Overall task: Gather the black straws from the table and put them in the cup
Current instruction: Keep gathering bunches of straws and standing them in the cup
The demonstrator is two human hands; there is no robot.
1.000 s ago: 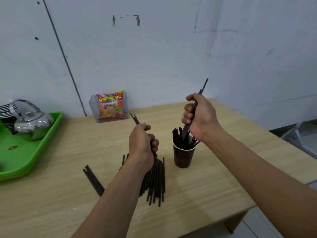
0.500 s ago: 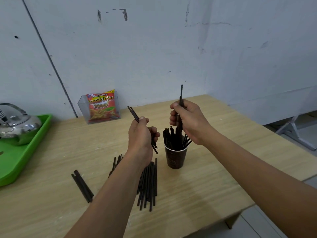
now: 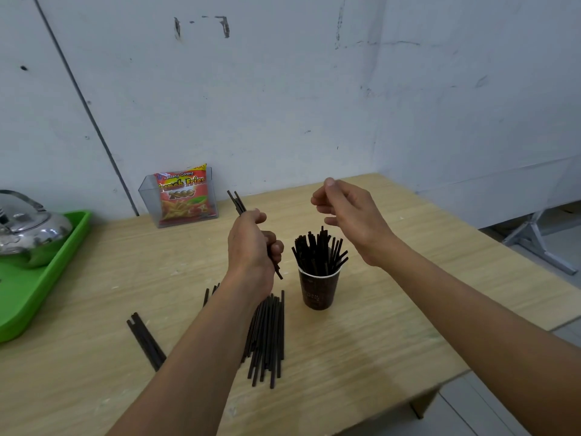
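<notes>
A dark brown paper cup (image 3: 318, 291) stands upright on the wooden table (image 3: 408, 278), with several black straws (image 3: 317, 251) sticking out of it. My left hand (image 3: 253, 247) is closed around a few black straws (image 3: 236, 201) held tilted, just left of the cup. My right hand (image 3: 349, 212) hovers above and right of the cup, fingers loosely curled, holding nothing. A pile of black straws (image 3: 267, 335) lies on the table in front of the cup, partly hidden by my left forearm. A smaller bunch of straws (image 3: 144, 339) lies further left.
A green tray (image 3: 41, 287) with a metal kettle (image 3: 28, 228) sits at the left edge. A clear holder with a red snack packet (image 3: 182, 196) stands against the wall. The table's front and right edges are close to the cup.
My right hand has let go of its straw into the cup and lifted up, empty. My left hand still holds its straws, slightly higher than before.
</notes>
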